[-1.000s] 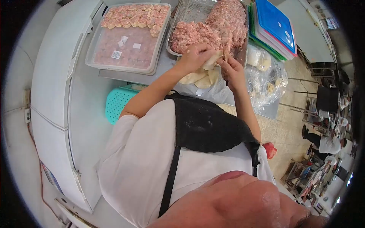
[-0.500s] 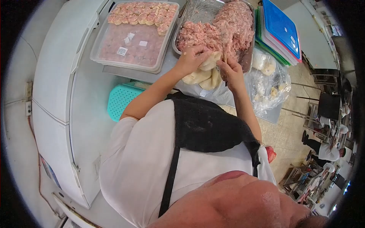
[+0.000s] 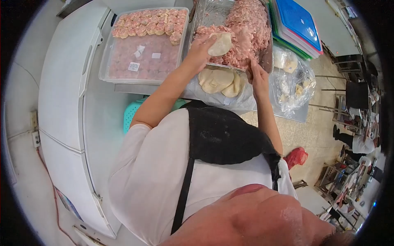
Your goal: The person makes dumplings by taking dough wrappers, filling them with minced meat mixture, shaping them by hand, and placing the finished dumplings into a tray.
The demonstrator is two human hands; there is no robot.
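Over the near left corner of a metal tray [image 3: 198,20], my left hand [image 3: 200,52] holds a flat, pale dough wrapper [image 3: 220,44]. My right hand [image 3: 257,75] is closed at the tray's near edge, beside the ground meat [image 3: 248,24]; a thin tool shows only in part at its fingers. More dough wrappers [image 3: 215,80] lie in a loose stack on plastic just in front of the tray. To the left, a clear container [image 3: 143,80] holds rows of filled dumplings [image 3: 154,20] on top of a covered layer.
Stacked lids, the top one blue [image 3: 298,20], lie right of the tray. Below them is a plastic bag [image 3: 292,88] with dough pieces. A turquoise basket [image 3: 130,115] sits under the table edge, and a white refrigerator [image 3: 61,90] stands left. Another person [image 3: 361,144] is far right.
My left hand has lifted the wrapper up and left, away from my right hand, and the wrapper now lies flatter. My right hand has shifted slightly right. The wrapper stack is more exposed.
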